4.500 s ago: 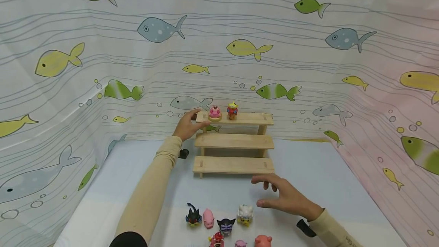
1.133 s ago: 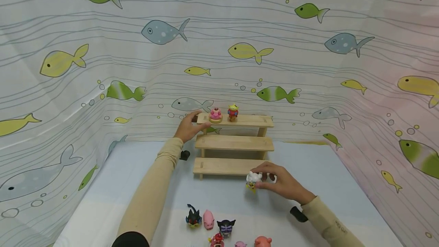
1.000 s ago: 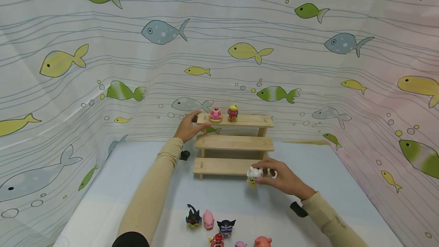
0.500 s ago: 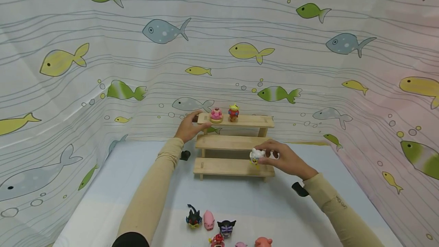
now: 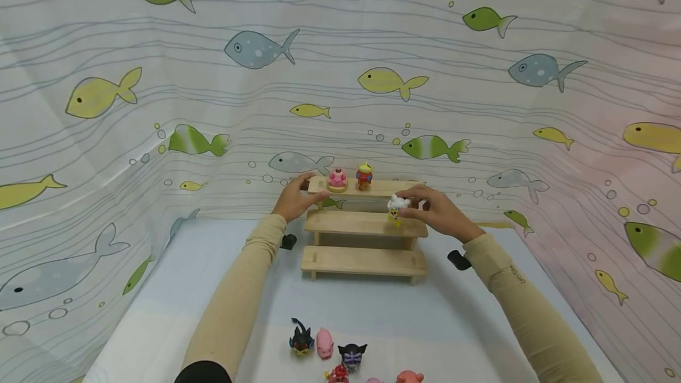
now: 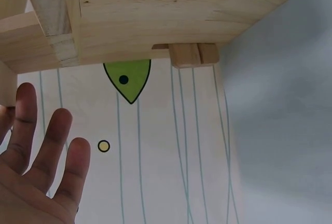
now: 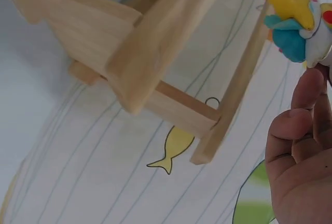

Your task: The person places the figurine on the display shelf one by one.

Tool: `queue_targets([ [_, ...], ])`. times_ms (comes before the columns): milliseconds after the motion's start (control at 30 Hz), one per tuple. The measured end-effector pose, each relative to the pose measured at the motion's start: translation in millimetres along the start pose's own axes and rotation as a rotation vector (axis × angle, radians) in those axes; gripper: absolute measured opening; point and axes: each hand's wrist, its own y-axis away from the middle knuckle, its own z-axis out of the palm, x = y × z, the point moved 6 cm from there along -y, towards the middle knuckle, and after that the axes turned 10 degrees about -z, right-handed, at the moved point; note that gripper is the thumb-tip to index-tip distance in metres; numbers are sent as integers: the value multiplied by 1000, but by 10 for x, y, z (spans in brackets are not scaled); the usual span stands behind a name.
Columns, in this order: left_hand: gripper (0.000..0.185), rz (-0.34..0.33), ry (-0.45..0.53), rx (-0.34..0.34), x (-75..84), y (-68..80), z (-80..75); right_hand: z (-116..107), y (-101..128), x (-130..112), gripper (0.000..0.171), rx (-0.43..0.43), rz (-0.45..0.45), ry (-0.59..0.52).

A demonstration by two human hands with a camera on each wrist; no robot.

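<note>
my right hand [image 5: 437,213] pinches the white toy [image 5: 398,205] in the air, just over the right end of the shelf's [image 5: 367,224] middle step. left hand [image 5: 291,198], fingers relaxed, steadies the top step's left end. a loose grip could drop the toy off the edge; a bump could topple the two figures [image 5: 351,176] above.

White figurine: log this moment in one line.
right hand: pinches white figurine above middle step | left hand: steadies wooden three-step stand at top-left end | top step: pink figurine, red figurine
</note>
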Motion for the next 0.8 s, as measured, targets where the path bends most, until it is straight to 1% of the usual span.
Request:
queue_targets([
  [167, 83, -2, 9, -3, -11, -20, 7, -116, -170, 37, 41, 15, 5, 28],
  [367, 82, -6, 22, -5, -16, -21, -5, -235, -326, 121, 47, 8, 76, 32],
  [567, 83, -11, 25, -8, -21, -28, 0, -300, -473, 199, 50, 7, 104, 31],
  [800, 83, -10, 21, -9, -33, -35, 1, -294, -639, 256, 52, -64, 135, 27],
])
